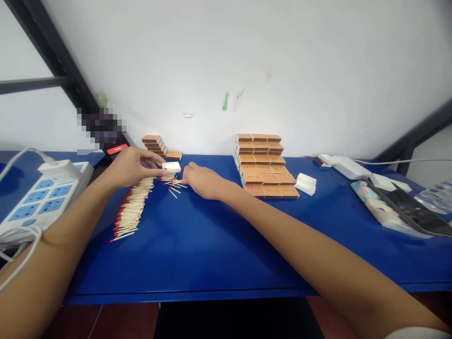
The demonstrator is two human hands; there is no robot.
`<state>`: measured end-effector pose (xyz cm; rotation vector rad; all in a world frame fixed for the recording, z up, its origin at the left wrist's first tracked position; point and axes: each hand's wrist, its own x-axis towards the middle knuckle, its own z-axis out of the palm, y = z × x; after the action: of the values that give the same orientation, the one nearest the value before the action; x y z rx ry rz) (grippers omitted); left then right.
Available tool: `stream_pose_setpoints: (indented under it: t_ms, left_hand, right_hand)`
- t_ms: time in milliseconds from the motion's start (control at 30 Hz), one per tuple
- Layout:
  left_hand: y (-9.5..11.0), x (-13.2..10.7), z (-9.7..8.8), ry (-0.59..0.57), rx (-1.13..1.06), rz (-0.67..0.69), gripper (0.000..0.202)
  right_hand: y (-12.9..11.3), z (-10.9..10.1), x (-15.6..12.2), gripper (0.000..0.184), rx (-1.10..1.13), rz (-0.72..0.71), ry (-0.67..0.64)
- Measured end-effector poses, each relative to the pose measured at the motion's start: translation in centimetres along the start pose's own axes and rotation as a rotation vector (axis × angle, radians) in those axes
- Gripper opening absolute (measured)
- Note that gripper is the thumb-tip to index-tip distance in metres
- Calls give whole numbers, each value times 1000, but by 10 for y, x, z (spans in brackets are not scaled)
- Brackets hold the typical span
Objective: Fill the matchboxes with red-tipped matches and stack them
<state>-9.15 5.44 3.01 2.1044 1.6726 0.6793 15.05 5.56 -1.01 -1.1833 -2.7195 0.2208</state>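
Note:
My left hand [136, 165] grips a small white matchbox tray [172, 166] between thumb and fingers, just above the blue table. Below and to the right of the tray lie several loose red-headed matches [174, 188]. At these matches is my right hand [198, 180], its fingertips pinched together on matchsticks. A long row of matches [132, 207], red heads mostly to the left, runs toward me under my left forearm's right side. Behind the tray, a small stack of matchboxes [153, 145] stands near the wall, with a single matchbox [174, 155] beside it.
A large stepped stack of matchboxes [264, 169] stands right of centre, with an open white tray [305, 183] beside it. At the left is a power strip [42, 193] with cables. A phone [416, 207], plastic packaging [379, 207] and a white box [353, 167] lie at the right.

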Motion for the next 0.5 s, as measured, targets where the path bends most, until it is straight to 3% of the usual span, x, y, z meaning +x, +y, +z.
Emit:
stream_pose_setpoints:
  t_ms: [300, 500]
  left_hand:
    - [2, -3, 1, -16, 4, -7, 57]
    - [3, -2, 5, -69, -47, 40, 56]
  right_hand:
    - [15, -18, 0, 24, 153, 13, 24]
    - [21, -16, 7, 18, 275, 14, 104]
